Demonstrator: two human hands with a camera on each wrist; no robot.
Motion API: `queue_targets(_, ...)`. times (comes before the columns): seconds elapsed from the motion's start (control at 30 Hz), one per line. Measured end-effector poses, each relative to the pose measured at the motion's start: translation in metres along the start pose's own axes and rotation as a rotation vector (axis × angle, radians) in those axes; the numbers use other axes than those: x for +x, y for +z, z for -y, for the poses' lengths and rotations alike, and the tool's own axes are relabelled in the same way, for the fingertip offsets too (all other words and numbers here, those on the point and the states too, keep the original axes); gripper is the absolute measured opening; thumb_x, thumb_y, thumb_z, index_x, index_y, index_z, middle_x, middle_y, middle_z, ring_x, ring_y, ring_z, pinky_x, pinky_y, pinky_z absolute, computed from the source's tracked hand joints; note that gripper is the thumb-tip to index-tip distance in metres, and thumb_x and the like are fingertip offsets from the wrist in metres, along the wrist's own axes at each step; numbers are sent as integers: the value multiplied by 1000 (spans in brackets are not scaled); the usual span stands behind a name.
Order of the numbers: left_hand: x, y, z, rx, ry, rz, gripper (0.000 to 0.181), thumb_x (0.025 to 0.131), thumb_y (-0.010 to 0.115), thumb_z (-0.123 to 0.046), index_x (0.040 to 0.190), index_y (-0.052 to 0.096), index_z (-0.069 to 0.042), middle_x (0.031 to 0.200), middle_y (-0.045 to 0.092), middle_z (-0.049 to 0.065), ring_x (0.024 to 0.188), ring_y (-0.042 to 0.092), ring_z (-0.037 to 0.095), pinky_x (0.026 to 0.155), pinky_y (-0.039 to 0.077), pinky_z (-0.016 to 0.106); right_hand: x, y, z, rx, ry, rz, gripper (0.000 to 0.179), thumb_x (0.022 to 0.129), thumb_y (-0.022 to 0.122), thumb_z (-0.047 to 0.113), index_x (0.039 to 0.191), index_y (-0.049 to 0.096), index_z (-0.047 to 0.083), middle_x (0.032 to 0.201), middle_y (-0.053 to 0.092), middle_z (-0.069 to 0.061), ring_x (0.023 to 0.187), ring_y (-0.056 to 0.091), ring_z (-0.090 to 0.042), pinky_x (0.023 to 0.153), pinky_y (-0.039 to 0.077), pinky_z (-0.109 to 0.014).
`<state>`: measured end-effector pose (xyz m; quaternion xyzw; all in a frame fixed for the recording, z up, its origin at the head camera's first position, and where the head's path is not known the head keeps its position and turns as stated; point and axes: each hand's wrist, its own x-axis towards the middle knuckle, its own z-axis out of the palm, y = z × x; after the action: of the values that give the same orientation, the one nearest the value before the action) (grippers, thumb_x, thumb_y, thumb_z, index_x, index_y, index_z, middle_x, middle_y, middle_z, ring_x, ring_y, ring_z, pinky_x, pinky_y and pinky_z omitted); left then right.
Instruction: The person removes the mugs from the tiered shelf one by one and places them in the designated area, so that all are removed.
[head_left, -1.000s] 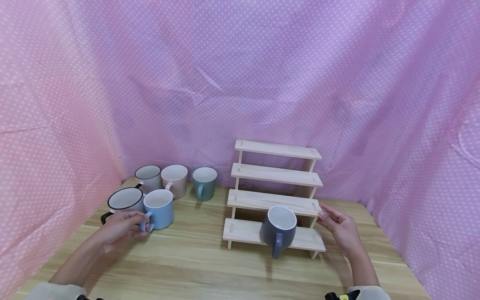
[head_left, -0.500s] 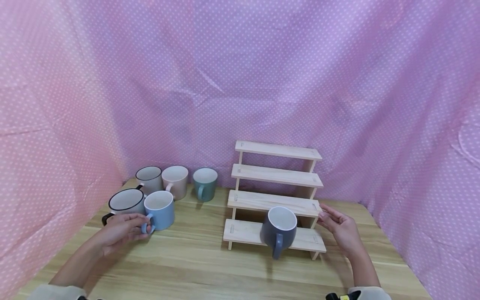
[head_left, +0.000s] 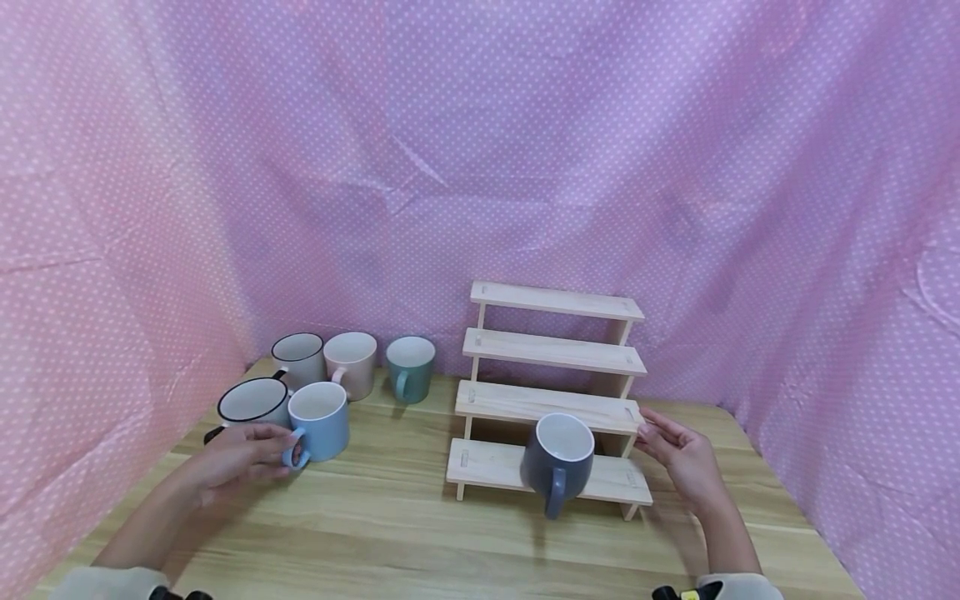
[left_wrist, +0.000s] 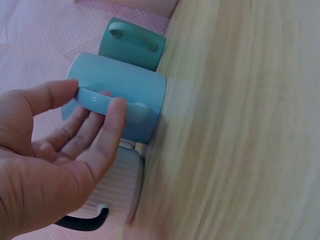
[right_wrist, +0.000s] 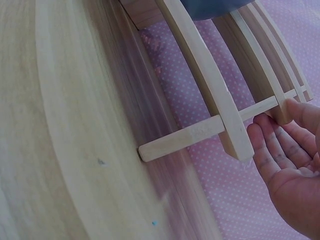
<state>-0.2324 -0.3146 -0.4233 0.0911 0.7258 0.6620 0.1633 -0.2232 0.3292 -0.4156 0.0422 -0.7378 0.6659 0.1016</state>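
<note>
In the head view my left hand (head_left: 236, 454) is at the handle of a light blue mug (head_left: 324, 423) standing on the table. The left wrist view shows the thumb and fingertips spread loosely about the blue handle (left_wrist: 95, 100), with the fingers nearly straight. My right hand (head_left: 686, 467) pinches the right end of the third step of a wooden tiered rack (head_left: 551, 346), thumb and fingers on its edge in the right wrist view. A dark grey-blue mug (head_left: 551, 467) stands on the rack's lowest step, handle toward me.
Left of the rack stand a green mug (head_left: 408, 375), a pale pink mug (head_left: 360, 362) and two white black-rimmed mugs, one behind (head_left: 303, 371) and one in front (head_left: 255, 408), beside the blue mug. Polka-dot cloth (head_left: 480, 167) hangs around the wooden table (head_left: 390, 533).
My left hand has drawn back slightly to the left, so more of the blue mug's handle shows. The mugs, the rack and my right hand keep their places.
</note>
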Motion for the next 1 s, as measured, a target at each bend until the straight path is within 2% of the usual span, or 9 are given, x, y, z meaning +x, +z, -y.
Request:
queue_targets(0.1, -3, 0, -3, 43, 11, -45, 23, 102, 61, -8, 116, 64, 10, 104, 69, 6, 94, 70, 15, 86, 61, 32, 0, 0, 1, 9, -7, -2, 55, 103, 63, 9, 144, 40, -19, 106, 73, 15, 95, 72, -6, 89, 58, -26)
queue_targets(0.33, -7, 5, -15, 212, 11, -147, 35, 102, 61, -9, 120, 56, 20, 101, 66, 10, 90, 68, 15, 82, 61, 33, 1, -2, -2, 2, 4, 2, 56, 103, 63, 12, 145, 40, -17, 108, 73, 15, 96, 72, -7, 88, 58, -24)
queue_targets(0.53, -8, 9, -26, 326, 26, -189, 36, 103, 60, -12, 121, 56, 19, 99, 66, 10, 87, 66, 14, 78, 61, 31, 1, -2, -2, -4, 6, 5, 56, 103, 63, 12, 146, 40, -16, 110, 72, 15, 97, 72, -6, 90, 58, -27)
queue_targets(0.73, -7, 16, -37, 359, 43, -195, 39, 104, 60, -16, 123, 57, 18, 97, 68, 8, 85, 66, 12, 75, 60, 28, 1, -2, -2, -10, 8, -5, 56, 103, 64, 13, 146, 41, -16, 108, 72, 16, 96, 71, -5, 90, 58, -27)
queue_targets(1.0, -2, 32, -45, 333, 84, -123, 39, 102, 64, -18, 121, 59, 16, 99, 67, 12, 89, 66, 17, 78, 59, 30, 2, -1, -3, -6, 5, -2, 55, 103, 63, 11, 145, 41, -17, 108, 72, 15, 96, 72, -5, 90, 58, -27)
